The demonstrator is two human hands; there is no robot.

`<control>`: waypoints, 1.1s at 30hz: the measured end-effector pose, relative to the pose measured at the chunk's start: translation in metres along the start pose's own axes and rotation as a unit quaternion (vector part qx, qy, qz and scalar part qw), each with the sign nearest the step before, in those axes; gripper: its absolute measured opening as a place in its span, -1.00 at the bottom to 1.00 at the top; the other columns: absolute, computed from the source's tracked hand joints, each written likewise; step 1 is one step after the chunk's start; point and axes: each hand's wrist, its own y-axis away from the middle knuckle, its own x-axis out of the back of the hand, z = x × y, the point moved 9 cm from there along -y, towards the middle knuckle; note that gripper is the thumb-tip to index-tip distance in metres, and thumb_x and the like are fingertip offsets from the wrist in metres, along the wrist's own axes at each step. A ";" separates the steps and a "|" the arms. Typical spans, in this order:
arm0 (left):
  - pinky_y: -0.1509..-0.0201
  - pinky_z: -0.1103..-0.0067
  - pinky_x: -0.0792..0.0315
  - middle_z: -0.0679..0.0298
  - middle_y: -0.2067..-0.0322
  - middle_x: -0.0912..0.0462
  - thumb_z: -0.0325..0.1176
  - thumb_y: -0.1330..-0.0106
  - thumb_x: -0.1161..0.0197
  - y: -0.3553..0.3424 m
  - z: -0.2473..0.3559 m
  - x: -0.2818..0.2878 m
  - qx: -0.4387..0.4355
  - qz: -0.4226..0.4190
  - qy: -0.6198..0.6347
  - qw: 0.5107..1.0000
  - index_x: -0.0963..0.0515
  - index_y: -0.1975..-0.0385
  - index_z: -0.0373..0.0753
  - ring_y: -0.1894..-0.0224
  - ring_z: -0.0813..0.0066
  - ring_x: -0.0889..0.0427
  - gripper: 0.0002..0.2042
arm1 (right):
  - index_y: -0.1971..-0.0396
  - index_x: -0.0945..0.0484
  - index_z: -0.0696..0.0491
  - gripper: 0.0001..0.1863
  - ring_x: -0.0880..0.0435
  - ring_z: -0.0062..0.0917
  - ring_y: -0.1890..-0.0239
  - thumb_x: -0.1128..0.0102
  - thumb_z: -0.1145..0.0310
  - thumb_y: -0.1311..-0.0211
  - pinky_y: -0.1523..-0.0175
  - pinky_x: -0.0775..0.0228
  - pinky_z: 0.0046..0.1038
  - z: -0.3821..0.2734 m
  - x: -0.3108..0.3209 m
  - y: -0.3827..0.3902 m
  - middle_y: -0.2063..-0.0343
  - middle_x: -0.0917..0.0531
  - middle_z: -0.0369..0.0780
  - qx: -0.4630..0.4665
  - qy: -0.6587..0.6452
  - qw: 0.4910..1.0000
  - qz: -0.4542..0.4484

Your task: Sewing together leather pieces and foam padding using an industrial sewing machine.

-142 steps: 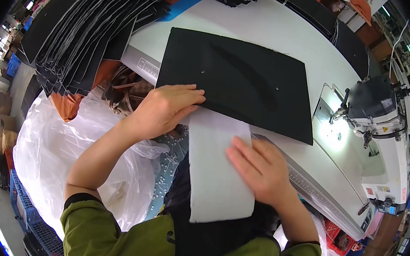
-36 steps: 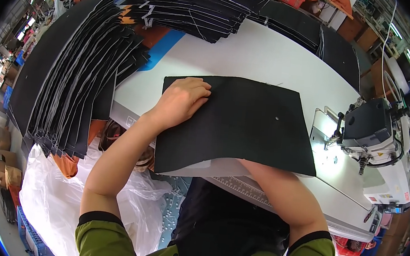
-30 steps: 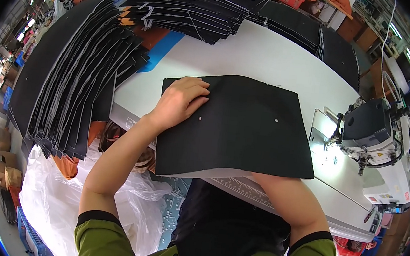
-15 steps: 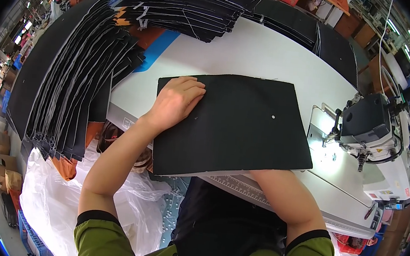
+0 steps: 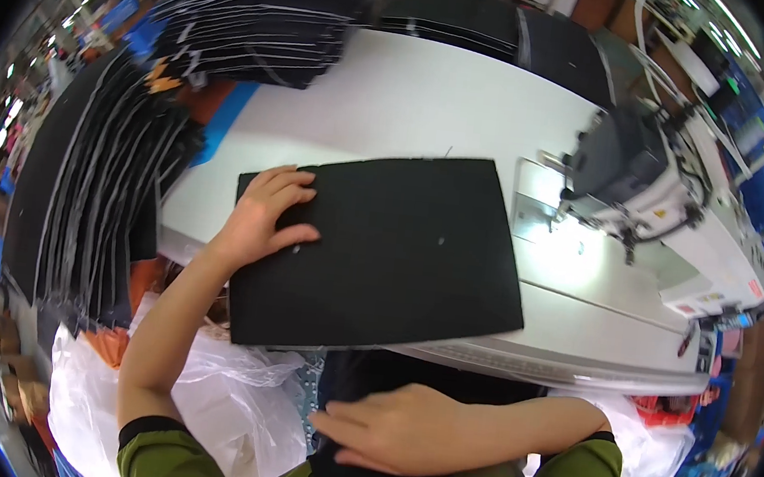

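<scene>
A flat black fabric panel (image 5: 381,248) lies on the white sewing table (image 5: 396,93), its near edge overhanging the table's front. My left hand (image 5: 264,218) rests on the panel's left side, fingers spread over its top and thumb apart. Below the panel, in front of my body, my right hand (image 5: 396,428) hangs free of it, fingers stretched toward the left and slightly blurred. Nothing shows in that hand. A small pale speck (image 5: 441,240) sits on the panel's right half.
A sewing machine (image 5: 629,161) with a lit needle area stands at the right. Stacks of black panels (image 5: 265,16) fill the far left, and more panels (image 5: 82,200) hang over the left edge. White plastic sheeting (image 5: 239,390) lies below left.
My right hand has come out from beneath the panel's near edge and moved toward my body. My left hand has spread its fingers on the panel. The whole view has turned.
</scene>
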 end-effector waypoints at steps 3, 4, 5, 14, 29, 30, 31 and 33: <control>-0.40 0.20 -0.31 0.17 -0.20 -0.57 -0.15 0.00 -0.57 -0.017 0.048 -0.025 -0.050 -0.035 0.042 0.997 -0.58 0.03 -0.28 -0.32 0.03 -0.43 -0.45 | -0.12 -0.50 0.08 -0.53 -0.76 -0.36 0.18 -0.28 0.18 -0.28 0.19 -0.60 -0.49 0.014 0.049 0.048 0.06 -0.70 -0.20 -0.067 0.053 0.989 0.124; -0.42 0.20 -0.30 0.18 -0.20 -0.57 -0.14 0.01 -0.58 -0.027 0.066 -0.033 -0.067 -0.040 0.045 0.996 -0.58 0.02 -0.27 -0.33 0.04 -0.43 -0.44 | -0.13 -0.51 0.07 -0.52 -0.76 -0.36 0.14 -0.29 0.18 -0.27 0.16 -0.59 -0.48 0.030 0.059 0.063 0.02 -0.69 -0.19 -0.123 0.082 0.981 0.128; -0.44 0.19 -0.28 0.18 -0.20 -0.58 -0.12 0.02 -0.58 -0.035 0.083 -0.043 -0.078 -0.045 0.044 0.995 -0.58 0.01 -0.26 -0.33 0.05 -0.42 -0.42 | -0.14 -0.52 0.05 -0.51 -0.76 -0.35 0.09 -0.31 0.17 -0.25 0.12 -0.59 -0.47 0.050 0.067 0.076 -0.02 -0.69 -0.19 -0.172 0.108 0.970 0.129; -0.47 0.17 -0.20 0.21 -0.15 -0.59 -0.01 -0.21 -0.40 -0.108 0.215 -0.135 -0.208 -0.037 0.066 0.975 -0.58 0.04 -0.23 -0.31 0.13 -0.46 -0.53 | -0.15 -0.54 -0.03 -0.49 -0.64 -0.24 0.33 -0.29 0.07 -0.25 0.17 -0.50 -0.27 0.194 0.119 0.225 0.23 -0.61 -0.16 -0.500 0.337 0.765 0.227; -0.36 0.33 -0.39 0.18 -0.09 -0.61 -0.09 -0.24 -0.41 -0.129 0.232 -0.141 -0.219 0.008 0.027 0.975 -0.57 0.03 -0.29 -0.24 0.12 -0.54 -0.55 | 0.05 -0.75 -0.17 -0.63 -0.50 -0.39 0.45 -0.23 0.42 -0.12 0.31 -0.36 -0.34 0.201 0.119 0.217 0.28 -0.61 -0.31 -0.287 0.345 0.852 0.270; -0.34 0.35 -0.40 0.18 -0.08 -0.61 -0.10 -0.23 -0.41 -0.131 0.232 -0.141 -0.222 0.011 0.025 0.975 -0.56 0.04 -0.29 -0.23 0.13 -0.54 -0.56 | 0.06 -0.74 -0.19 -0.63 -0.47 -0.39 0.46 -0.23 0.42 -0.12 0.32 -0.34 -0.34 0.201 0.120 0.218 0.33 -0.57 -0.29 -0.278 0.366 0.844 0.276; -0.33 0.36 -0.40 0.17 -0.07 -0.60 -0.11 -0.23 -0.41 -0.133 0.233 -0.142 -0.225 0.014 0.024 0.974 -0.55 0.05 -0.28 -0.22 0.15 -0.54 -0.57 | 0.07 -0.74 -0.21 -0.63 -0.43 -0.40 0.47 -0.23 0.42 -0.12 0.32 -0.31 -0.35 0.200 0.121 0.219 0.39 -0.52 -0.28 -0.270 0.387 0.835 0.282; -0.30 0.39 -0.41 0.17 -0.04 -0.58 -0.12 -0.22 -0.40 -0.136 0.233 -0.143 -0.231 0.021 0.022 0.973 -0.53 0.08 -0.28 -0.19 0.17 -0.54 -0.59 | 0.09 -0.73 -0.25 -0.64 -0.37 -0.41 0.48 -0.24 0.41 -0.11 0.34 -0.26 -0.35 0.199 0.122 0.221 0.50 -0.43 -0.25 -0.252 0.428 0.817 0.293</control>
